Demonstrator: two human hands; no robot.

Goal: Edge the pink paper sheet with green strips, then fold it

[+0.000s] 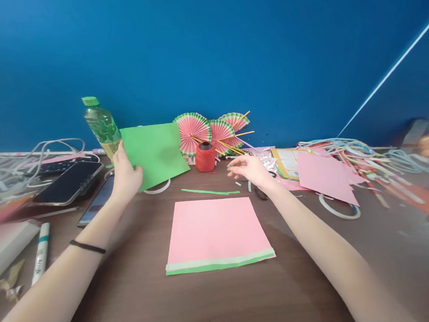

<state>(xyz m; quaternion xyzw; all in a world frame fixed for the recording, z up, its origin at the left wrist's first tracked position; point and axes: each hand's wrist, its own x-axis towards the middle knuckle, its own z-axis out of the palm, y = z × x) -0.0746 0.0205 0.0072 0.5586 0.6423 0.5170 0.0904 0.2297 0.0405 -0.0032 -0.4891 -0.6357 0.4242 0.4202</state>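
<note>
My left hand [126, 177] grips a green sheet of paper [157, 151] by its left edge, holding it raised and tilted beside a green-capped drink bottle [103, 126]. My right hand [247, 169] is in a pinch above the back of the table, with a tiny green scrap [230, 166] at its fingertips. Between my forearms lies a pink sheet of paper [216, 226], with a pale green strip and a darker green strip [220, 266] along its near edge. Just behind it are thin green strips [210, 191] on the table.
Pleated pink-and-green paper fans [192, 131] lean against the blue wall behind a red thread spool [205, 157]. Phones [70, 182], cables and a marker [42, 251] are on the left. Pink paper [326, 176], a white tape ring [340, 208] and bundled strips lie on the right.
</note>
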